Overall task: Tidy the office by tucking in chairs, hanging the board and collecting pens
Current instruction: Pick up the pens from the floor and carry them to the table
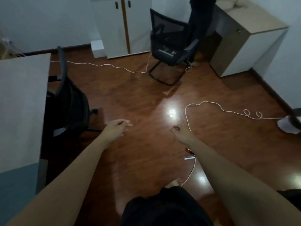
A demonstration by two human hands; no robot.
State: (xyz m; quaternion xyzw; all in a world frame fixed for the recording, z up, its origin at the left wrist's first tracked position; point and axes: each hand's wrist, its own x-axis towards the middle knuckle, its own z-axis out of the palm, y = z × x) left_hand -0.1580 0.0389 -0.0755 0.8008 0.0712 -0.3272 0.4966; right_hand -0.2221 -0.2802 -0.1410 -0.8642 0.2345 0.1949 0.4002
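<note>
My left hand [118, 127] and my right hand [178, 130] reach forward over the wooden floor, fingers loosely curled, nothing in either. A black swivel chair [71, 101] stands pushed against the grey desk [21, 98] on the left, just left of my left hand. A second black mesh chair [171, 44] on a sled base stands out on the floor at the back, beside the beige desk [247, 30]. A few pens [189, 154] lie on the floor under my right forearm, one white, the others dark and red.
A white cable [211, 103] loops across the floor on the right to a white fan base [288, 124]; another cable [104, 65] runs along the back. A white cabinet [122, 25] stands against the far wall. My bare feet are below.
</note>
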